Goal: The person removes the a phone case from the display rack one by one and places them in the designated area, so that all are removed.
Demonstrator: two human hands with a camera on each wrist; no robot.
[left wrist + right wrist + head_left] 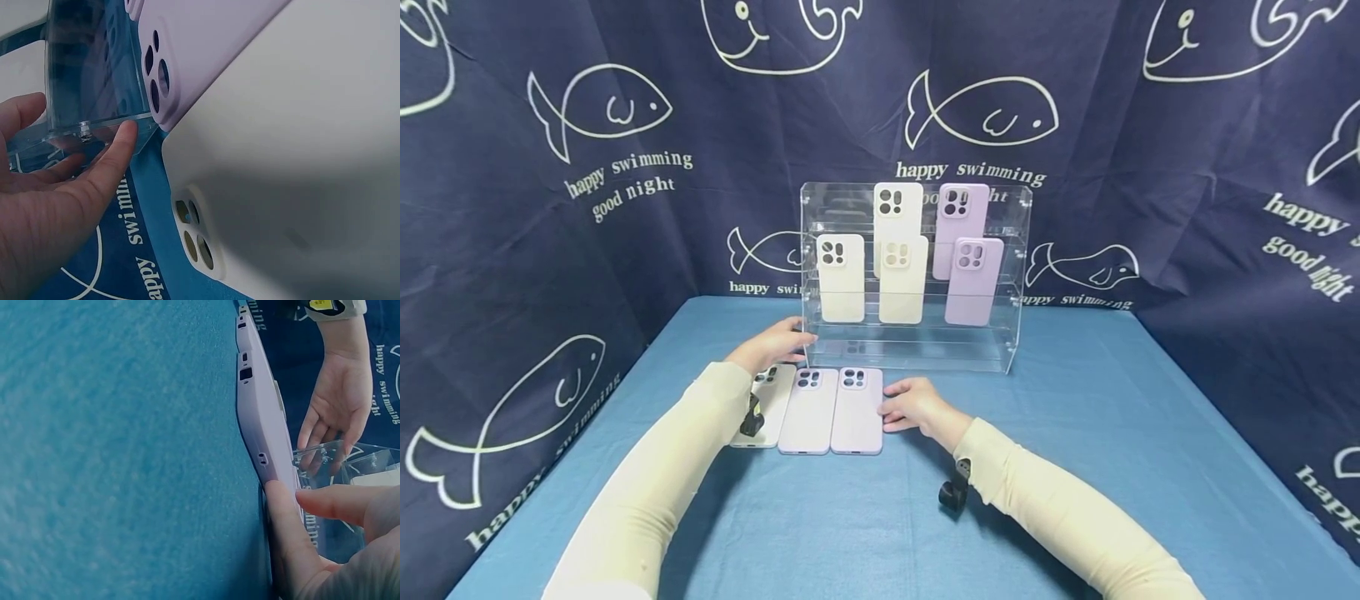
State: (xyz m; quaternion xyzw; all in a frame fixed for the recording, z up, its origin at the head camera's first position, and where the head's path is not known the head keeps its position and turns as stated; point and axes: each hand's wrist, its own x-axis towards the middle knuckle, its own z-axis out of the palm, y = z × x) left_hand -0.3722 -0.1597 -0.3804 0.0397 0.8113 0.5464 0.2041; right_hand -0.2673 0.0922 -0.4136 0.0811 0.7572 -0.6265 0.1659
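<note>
A clear acrylic display stand (910, 357) holds several white and lilac phone cases in its tiers. My left hand (777, 342) reaches to the stand's lower left side, a fingertip (127, 132) right at its edge and the fingers extended. In front of the stand, three phone cases lie side by side: a white case (777, 417), partly hidden by the left wrist, a lilac case (808, 417) in the middle, and another lilac case (857, 417) on the right. My right hand (920, 407) touches that right case's outer edge with thumb and fingertips (275, 490).
White cases (841, 287) occupy the stand's left and middle, lilac cases (973, 292) its right. A blue cloth (1075, 400) covers the table. Behind hangs a dark blue curtain (850, 108) with white fish prints. Small black cameras (953, 496) are worn at both wrists.
</note>
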